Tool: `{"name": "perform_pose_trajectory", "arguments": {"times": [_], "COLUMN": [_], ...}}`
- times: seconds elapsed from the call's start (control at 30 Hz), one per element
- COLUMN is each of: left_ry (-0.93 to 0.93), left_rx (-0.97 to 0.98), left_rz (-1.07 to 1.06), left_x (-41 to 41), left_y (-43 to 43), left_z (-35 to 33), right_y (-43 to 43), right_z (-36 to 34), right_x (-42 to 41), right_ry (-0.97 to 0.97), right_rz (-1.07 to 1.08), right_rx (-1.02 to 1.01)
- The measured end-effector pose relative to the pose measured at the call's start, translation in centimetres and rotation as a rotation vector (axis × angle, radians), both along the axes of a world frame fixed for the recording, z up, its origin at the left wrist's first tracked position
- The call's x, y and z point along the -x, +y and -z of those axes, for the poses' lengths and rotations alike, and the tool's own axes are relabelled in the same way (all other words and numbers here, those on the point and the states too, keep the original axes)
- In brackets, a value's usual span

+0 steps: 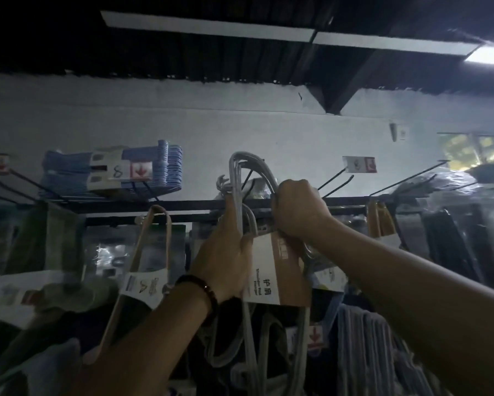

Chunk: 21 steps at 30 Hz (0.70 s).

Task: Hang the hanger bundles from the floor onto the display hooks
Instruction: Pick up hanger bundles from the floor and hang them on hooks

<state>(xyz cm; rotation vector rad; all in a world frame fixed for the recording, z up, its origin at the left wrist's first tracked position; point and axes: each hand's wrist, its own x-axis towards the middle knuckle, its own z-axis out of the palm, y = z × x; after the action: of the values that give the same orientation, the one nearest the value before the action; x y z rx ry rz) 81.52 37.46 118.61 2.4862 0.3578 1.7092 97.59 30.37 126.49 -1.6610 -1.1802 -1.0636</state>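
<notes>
Progress: about midway by the look of it. One grey hanger bundle (235, 190) up at the display hooks (335, 182), seating on a prong not confirmed.
Already done: a blue hanger bundle (111, 172) resting on prongs at upper left, and a pink hanger bundle (154, 252) hanging from the rail (183, 205) just left of the hands.
Still left: sliding the grey bundle's curved tops fully onto a prong, then letting go. Floor out of view, so no telling how many bundles remain.
Left hand (226, 252): wrapped around the grey necks, touching the left edge of the paper band (277, 270).
Right hand (300, 207): clenched over the curved tops at rail height, knuckles toward the camera.
Bundle position: held between both hands in front of the rail, curved tops rising above it, arms trailing down below the band. A thin black prong near the tops, threaded through or merely behind, impossible to say.
Bundle look: several thin grey hangers stacked flat, bound by a tan and white band printed with dark characters. Slightly tilted. Dim light, fine detail lost.
</notes>
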Motion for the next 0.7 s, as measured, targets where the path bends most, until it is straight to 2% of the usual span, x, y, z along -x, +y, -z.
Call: {"name": "perform_pose_trajectory", "arguments": {"times": [0.27,0.43,0.53,0.7], "left_ry": [0.04,-0.006,-0.079,-0.144], "left_rx": [-0.024,-0.065,-0.112,-0.122], "left_rz": [-0.016,-0.008,-0.037,0.073], "left_x": [-1.7,-0.9,-1.0,-2.9], "left_y": [1.9,3.6,5.1,7.1], "left_z": [-2.2,-2.5,-2.1,-1.1], "right_y": [2.4,2.6,3.2,4.3], "right_z": [-1.1,-0.6,-0.2,0.9], "right_x": [-3.0,-1.5,-0.8,-1.1], "right_ry": [0.088,0.053,-0.008,0.069], "right_rz": [-0.164,-0.157,-0.111,-0.153], "right_rx": [0.014,0.121,0.098,-0.015]}}
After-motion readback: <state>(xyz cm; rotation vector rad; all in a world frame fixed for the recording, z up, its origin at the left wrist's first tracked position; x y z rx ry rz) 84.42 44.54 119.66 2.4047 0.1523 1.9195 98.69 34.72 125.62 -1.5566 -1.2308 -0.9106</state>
